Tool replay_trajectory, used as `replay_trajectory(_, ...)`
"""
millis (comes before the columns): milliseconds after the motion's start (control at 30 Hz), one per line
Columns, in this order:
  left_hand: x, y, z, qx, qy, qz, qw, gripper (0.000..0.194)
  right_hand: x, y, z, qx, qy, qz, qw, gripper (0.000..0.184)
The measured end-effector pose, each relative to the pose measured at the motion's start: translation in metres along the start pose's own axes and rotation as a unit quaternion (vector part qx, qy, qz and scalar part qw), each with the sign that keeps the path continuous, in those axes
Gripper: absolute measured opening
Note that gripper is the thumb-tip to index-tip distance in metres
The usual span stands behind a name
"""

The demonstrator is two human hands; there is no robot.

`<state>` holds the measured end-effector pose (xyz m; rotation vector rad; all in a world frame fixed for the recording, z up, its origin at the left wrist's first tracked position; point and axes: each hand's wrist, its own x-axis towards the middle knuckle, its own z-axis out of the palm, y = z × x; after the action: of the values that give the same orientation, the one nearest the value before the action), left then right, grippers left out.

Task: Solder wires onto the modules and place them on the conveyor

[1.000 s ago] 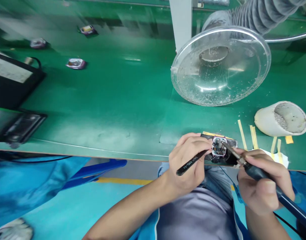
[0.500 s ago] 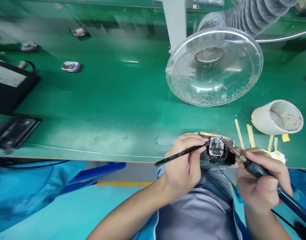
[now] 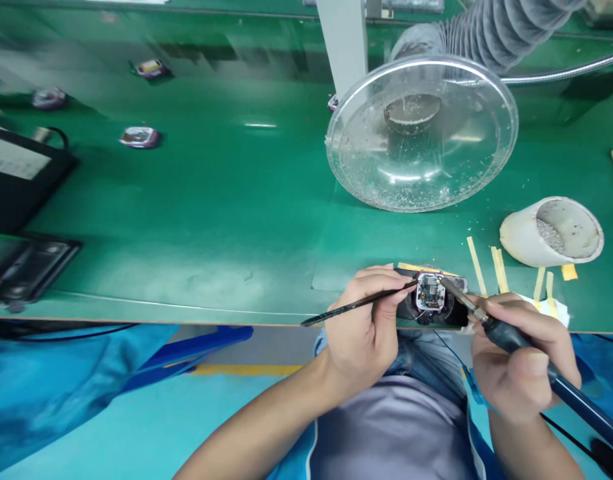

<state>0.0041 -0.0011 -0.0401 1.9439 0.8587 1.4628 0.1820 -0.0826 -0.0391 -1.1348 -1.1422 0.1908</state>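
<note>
Near the edge of the green bench (image 3: 186, 200), a small circuit board (image 3: 429, 292) sat in a square frame (image 3: 418, 291) on a black holder (image 3: 407, 310), right in front of the person. The left hand (image 3: 361, 327) held thin black tweezers (image 3: 353, 308) tight in its fingers, with the tips at the left side of the board. The right hand (image 3: 521, 353) held a dark blue soldering iron (image 3: 506, 338) like a pen, and its thin tip came to the board's right side. Just right of the board lay yellow tape strips (image 3: 499, 270) and a white cup (image 3: 551, 230) on its side. Farther off stood a clear round shield (image 3: 421, 133) with a grey ribbed hose (image 3: 491, 30) behind it.
</note>
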Motion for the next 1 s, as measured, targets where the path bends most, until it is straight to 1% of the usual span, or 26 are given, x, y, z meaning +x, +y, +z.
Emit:
replay_trajectory(200, -0.001, 0.000, 0.001, 0.024, -0.008, 0.011, 1.000, 0.014, 0.001, 0.002, 0.001, -0.014, 0.013, -0.029, 0.999, 0.031)
replay_trajectory(267, -0.001, 0.000, 0.000, 0.034, -0.011, 0.016, 0.999, 0.014, -0.001, 0.001, -0.002, -0.025, 0.000, -0.026, 0.999, 0.031)
replay_trajectory(400, 0.000, 0.002, 0.000, 0.050, -0.020, 0.019, 0.998, 0.016, -0.005, 0.000, -0.010, -0.049, -0.046, -0.003, 0.998, 0.031)
replay_trajectory(533, 0.000, 0.004, -0.001, 0.065, -0.022, 0.019, 0.997, 0.017, -0.007, 0.002, -0.013, -0.053, -0.043, -0.019, 0.997, 0.030)
replay_trajectory(767, -0.002, 0.004, -0.001, 0.081, -0.020, 0.019, 0.996, 0.017, -0.012, 0.003, -0.015, -0.048, -0.061, 0.003, 0.997, 0.026)
replay_trajectory(900, -0.001, 0.005, -0.002, 0.083, -0.024, 0.020, 0.996, 0.017, -0.013, 0.002, -0.013, -0.050, -0.050, -0.006, 0.997, 0.025)
replay_trajectory(1000, 0.000, 0.005, -0.001, 0.088, -0.023, 0.022, 0.996, 0.016, -0.013, 0.003, -0.013, -0.055, -0.054, -0.004, 0.997, 0.026)
